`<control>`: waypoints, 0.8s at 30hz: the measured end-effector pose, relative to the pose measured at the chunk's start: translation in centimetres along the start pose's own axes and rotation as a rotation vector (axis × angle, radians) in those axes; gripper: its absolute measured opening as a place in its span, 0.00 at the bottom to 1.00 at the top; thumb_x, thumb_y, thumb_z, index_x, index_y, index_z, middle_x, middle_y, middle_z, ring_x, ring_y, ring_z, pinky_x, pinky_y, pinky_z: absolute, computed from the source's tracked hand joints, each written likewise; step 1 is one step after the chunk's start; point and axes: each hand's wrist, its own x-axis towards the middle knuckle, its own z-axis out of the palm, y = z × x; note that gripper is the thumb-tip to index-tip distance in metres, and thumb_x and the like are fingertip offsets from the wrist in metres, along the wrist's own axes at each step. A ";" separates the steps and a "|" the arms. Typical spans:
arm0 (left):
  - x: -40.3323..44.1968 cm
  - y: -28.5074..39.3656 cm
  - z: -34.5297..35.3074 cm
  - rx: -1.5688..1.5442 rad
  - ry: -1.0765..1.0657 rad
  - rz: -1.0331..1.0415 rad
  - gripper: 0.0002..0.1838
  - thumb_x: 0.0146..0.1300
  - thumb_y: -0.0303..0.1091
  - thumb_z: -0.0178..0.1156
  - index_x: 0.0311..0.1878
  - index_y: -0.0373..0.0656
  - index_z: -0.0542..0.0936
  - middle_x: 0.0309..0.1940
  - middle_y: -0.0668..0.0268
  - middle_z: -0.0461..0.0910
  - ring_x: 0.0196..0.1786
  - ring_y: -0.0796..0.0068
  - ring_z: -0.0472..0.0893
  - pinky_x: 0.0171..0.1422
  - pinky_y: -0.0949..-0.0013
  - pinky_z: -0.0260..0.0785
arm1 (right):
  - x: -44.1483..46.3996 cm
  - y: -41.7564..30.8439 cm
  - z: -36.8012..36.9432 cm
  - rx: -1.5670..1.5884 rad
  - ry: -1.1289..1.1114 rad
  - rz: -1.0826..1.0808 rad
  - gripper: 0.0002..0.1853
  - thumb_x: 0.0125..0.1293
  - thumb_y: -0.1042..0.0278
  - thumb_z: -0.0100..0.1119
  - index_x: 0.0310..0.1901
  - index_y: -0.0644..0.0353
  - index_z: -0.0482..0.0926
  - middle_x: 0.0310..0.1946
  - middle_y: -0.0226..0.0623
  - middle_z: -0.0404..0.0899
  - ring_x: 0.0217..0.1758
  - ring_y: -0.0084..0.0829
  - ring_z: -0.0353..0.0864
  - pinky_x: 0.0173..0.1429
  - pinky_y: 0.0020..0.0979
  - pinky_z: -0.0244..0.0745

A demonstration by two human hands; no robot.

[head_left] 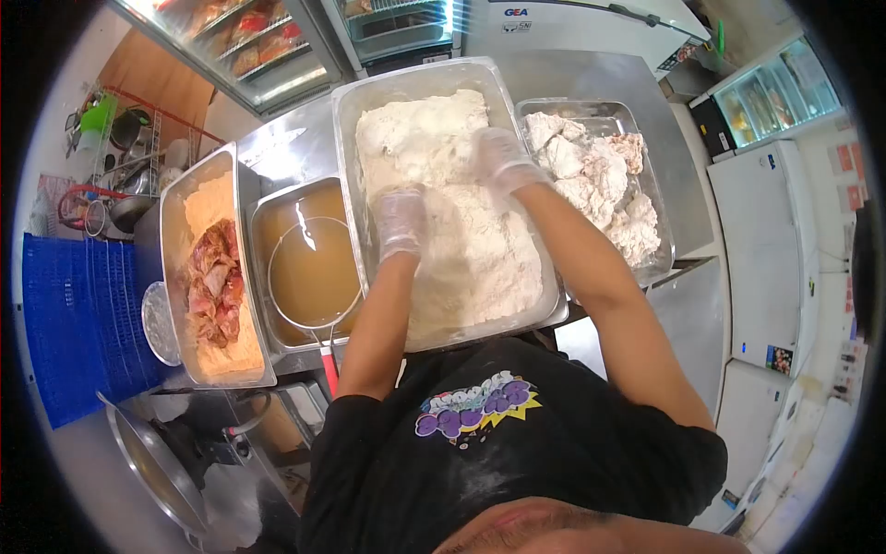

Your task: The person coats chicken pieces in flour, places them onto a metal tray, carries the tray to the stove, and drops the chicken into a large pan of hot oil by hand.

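Note:
A large clear tub (348,120) holds a deep bed of white flour (480,268), heaped higher at the far end. Both of my hands wear thin clear plastic gloves. My left hand (403,222) is in the flour on the left side, its fingers sunk out of sight. Farther up on the right, my right hand (506,162) presses into the flour beside the heap, its fingers blurred and partly covered. Whether either hand grips anything under the flour is hidden. Right of the tub, a clear tray (660,268) carries flour-coated meat pieces (591,180).
Left of the tub, a steel pan (263,208) holds brownish liquid and a round strainer (314,325) with a red handle. Beyond it, another pan (245,175) contains raw marinated meat (217,277) on orange powder. A blue crate (83,314) and wok (152,462) stand farther left.

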 end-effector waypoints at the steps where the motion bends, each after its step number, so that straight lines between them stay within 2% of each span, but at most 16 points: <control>1: 0.1 0.1 -1.7 -0.006 -0.045 -0.042 0.13 0.65 0.39 0.67 0.51 0.50 0.89 0.37 0.51 0.88 0.43 0.55 0.89 0.52 0.54 0.81 | 0.3 0.5 -0.3 0.115 0.050 0.019 0.19 0.58 0.69 0.73 0.52 0.62 0.87 0.49 0.51 0.88 0.57 0.44 0.88 0.64 0.38 0.81; 2: -0.2 -0.1 -3.4 -0.261 -0.005 -0.120 0.16 0.66 0.42 0.67 0.53 0.48 0.88 0.39 0.50 0.88 0.44 0.52 0.89 0.52 0.53 0.81 | 0.4 1.2 -0.4 0.232 0.100 0.041 0.18 0.58 0.71 0.73 0.52 0.62 0.86 0.49 0.52 0.88 0.57 0.44 0.88 0.63 0.37 0.81; 4: -2.0 -0.5 -7.1 -0.771 0.061 -0.268 0.21 0.67 0.46 0.66 0.56 0.44 0.87 0.43 0.47 0.89 0.46 0.46 0.88 0.54 0.51 0.79 | -1.1 2.2 -0.5 0.349 0.240 -0.128 0.18 0.60 0.75 0.70 0.53 0.64 0.85 0.49 0.55 0.87 0.58 0.45 0.88 0.63 0.38 0.81; 5: -2.8 -0.3 -9.5 -0.868 -0.003 -0.326 0.21 0.67 0.47 0.66 0.56 0.43 0.86 0.44 0.47 0.89 0.47 0.44 0.87 0.54 0.49 0.78 | -1.9 2.6 -0.7 0.409 0.312 -0.210 0.18 0.61 0.76 0.68 0.54 0.64 0.85 0.49 0.56 0.87 0.58 0.45 0.87 0.63 0.38 0.81; 7: -3.9 -0.3 -13.2 -1.054 -0.135 -0.444 0.23 0.67 0.48 0.66 0.57 0.41 0.86 0.46 0.48 0.89 0.49 0.40 0.86 0.55 0.46 0.77 | -3.4 2.8 -1.5 0.492 0.388 -0.370 0.16 0.65 0.71 0.64 0.54 0.63 0.85 0.48 0.55 0.87 0.54 0.49 0.87 0.62 0.43 0.81; 8: -3.8 -0.3 -12.7 -0.955 -0.120 -0.425 0.23 0.68 0.47 0.66 0.58 0.41 0.85 0.47 0.49 0.89 0.49 0.41 0.86 0.55 0.47 0.77 | -3.8 2.9 -1.9 0.532 0.431 -0.453 0.16 0.66 0.68 0.62 0.54 0.63 0.84 0.47 0.54 0.87 0.53 0.51 0.87 0.61 0.45 0.81; 10: -3.8 -0.4 -9.5 -0.758 -0.094 -0.386 0.23 0.68 0.45 0.66 0.60 0.40 0.83 0.48 0.51 0.89 0.48 0.44 0.87 0.54 0.49 0.77 | -3.8 3.4 -0.9 0.160 0.288 -0.350 0.14 0.67 0.71 0.61 0.53 0.63 0.85 0.48 0.55 0.86 0.53 0.49 0.88 0.59 0.45 0.81; 11: -4.4 -0.4 -7.5 -0.667 -0.096 -0.295 0.23 0.69 0.43 0.66 0.62 0.40 0.82 0.48 0.52 0.89 0.48 0.47 0.87 0.53 0.51 0.78 | -4.2 3.6 0.1 -0.021 0.202 -0.293 0.14 0.68 0.72 0.60 0.53 0.62 0.85 0.48 0.55 0.86 0.53 0.48 0.88 0.59 0.45 0.82; 15: -1.8 -2.5 -0.3 -0.295 -0.030 0.076 0.22 0.71 0.35 0.64 0.66 0.40 0.78 0.49 0.54 0.88 0.46 0.55 0.88 0.51 0.59 0.80 | -4.8 2.0 0.5 -0.130 0.271 -0.296 0.09 0.67 0.72 0.60 0.45 0.61 0.87 0.43 0.54 0.88 0.51 0.45 0.89 0.56 0.42 0.84; 17: -4.2 -3.2 0.1 -0.744 -0.076 0.069 0.21 0.71 0.32 0.63 0.65 0.40 0.77 0.47 0.56 0.88 0.45 0.60 0.88 0.48 0.61 0.81 | -6.7 1.3 0.3 -0.082 0.236 -0.245 0.07 0.66 0.70 0.62 0.41 0.61 0.87 0.40 0.53 0.88 0.49 0.44 0.90 0.55 0.41 0.84; 19: -4.5 -2.8 -2.8 -1.833 -0.150 -0.148 0.19 0.70 0.30 0.63 0.63 0.41 0.78 0.43 0.59 0.87 0.42 0.65 0.87 0.44 0.63 0.82 | -7.4 2.0 -1.0 0.005 0.295 -0.242 0.08 0.65 0.68 0.64 0.41 0.60 0.87 0.39 0.52 0.88 0.50 0.46 0.90 0.56 0.42 0.83; 21: -2.4 -1.2 1.5 -2.053 0.010 -0.135 0.18 0.74 0.31 0.58 0.64 0.41 0.77 0.47 0.63 0.84 0.46 0.68 0.85 0.43 0.63 0.82 | -8.2 2.8 -1.6 0.081 0.332 -0.265 0.09 0.64 0.65 0.65 0.40 0.60 0.88 0.39 0.51 0.88 0.51 0.49 0.89 0.57 0.43 0.83; 22: -3.4 -2.0 -1.2 -1.932 -0.154 -0.288 0.18 0.78 0.34 0.56 0.67 0.42 0.75 0.50 0.64 0.84 0.52 0.69 0.84 0.49 0.61 0.82 | -8.3 3.1 -2.2 0.193 0.403 -0.193 0.11 0.66 0.62 0.65 0.42 0.58 0.88 0.44 0.50 0.87 0.54 0.48 0.87 0.62 0.43 0.80; 23: -4.2 -2.7 -4.0 -1.791 -0.305 -0.435 0.19 0.81 0.37 0.53 0.70 0.43 0.74 0.53 0.66 0.83 0.59 0.69 0.83 0.55 0.60 0.82 | -9.0 4.0 -2.9 0.247 0.353 -0.143 0.11 0.66 0.61 0.64 0.43 0.58 0.88 0.45 0.50 0.87 0.55 0.47 0.86 0.63 0.42 0.79; 24: -4.8 -1.2 -6.3 -1.887 -0.278 -0.686 0.16 0.81 0.38 0.53 0.66 0.46 0.79 0.49 0.67 0.85 0.55 0.63 0.85 0.56 0.57 0.81 | -11.3 4.3 -6.7 0.303 0.304 -0.098 0.12 0.67 0.61 0.63 0.44 0.58 0.88 0.46 0.49 0.86 0.56 0.46 0.86 0.63 0.42 0.79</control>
